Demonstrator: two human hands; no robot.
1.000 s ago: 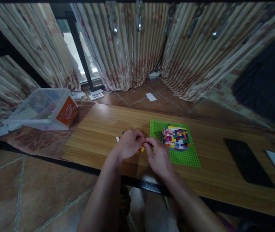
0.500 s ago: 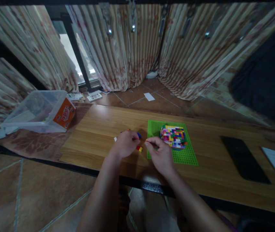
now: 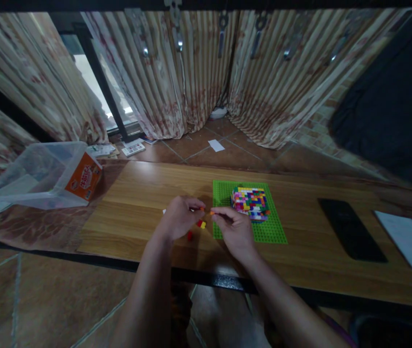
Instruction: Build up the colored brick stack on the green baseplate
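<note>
My left hand (image 3: 181, 216) pinches a small orange-red toy brick (image 3: 202, 209) between thumb and fingers, above the wooden table. Close by on the right, my right hand (image 3: 235, 229) grips a small orange toy brick (image 3: 212, 212) at its fingertips. The two bricks are apart by a narrow gap. Under the left hand lie a red and yellow brick piece (image 3: 201, 224) and a loose red brick (image 3: 190, 235). A green studded baseplate (image 3: 276, 231) lies just right of my hands, bearing a multicoloured brick build (image 3: 250, 203), partly behind the right hand.
A black flat object (image 3: 351, 229) and white paper (image 3: 407, 241) lie on the table's right side. Left of the wooden table (image 3: 119, 212) stands a clear plastic bin (image 3: 42, 176) with an orange label. Striped curtains (image 3: 198, 72) hang beyond the table.
The view has shifted slightly, so the table and bin sit further left. A loose red brick now shows below my left hand. Both hands remain close together, each with a brick at the fingertips.
</note>
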